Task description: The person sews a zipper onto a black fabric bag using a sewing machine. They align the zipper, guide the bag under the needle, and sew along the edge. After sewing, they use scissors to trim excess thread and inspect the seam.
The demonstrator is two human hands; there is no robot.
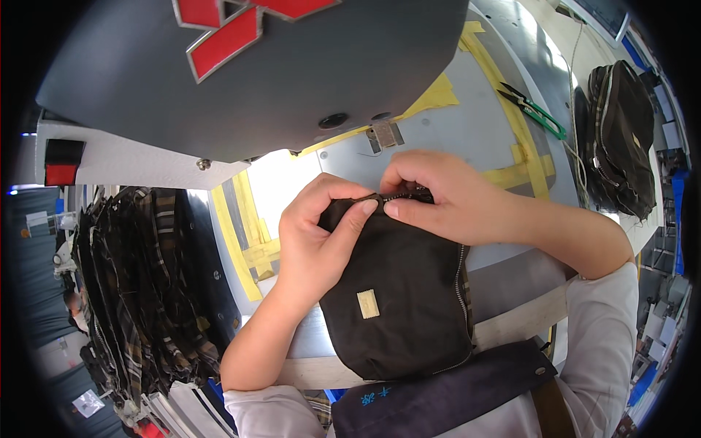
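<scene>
A dark brown fabric piece (394,299) with a small cream label and zipper along its right edge lies over the metal work surface. My left hand (321,241) pinches its top edge, thumb pressed on a zipper end. Just to the right, my right hand (431,197) grips the same zippered edge between thumb and fingers, close to but apart from the left thumb.
A dark machine body (241,87) overhangs the upper left. Yellow tape (533,168) marks the metal bed (504,124). Green-handled snips (544,117) lie upper right, beside another dark bag (621,139). Dark plaid pieces (146,285) hang in a stack at left.
</scene>
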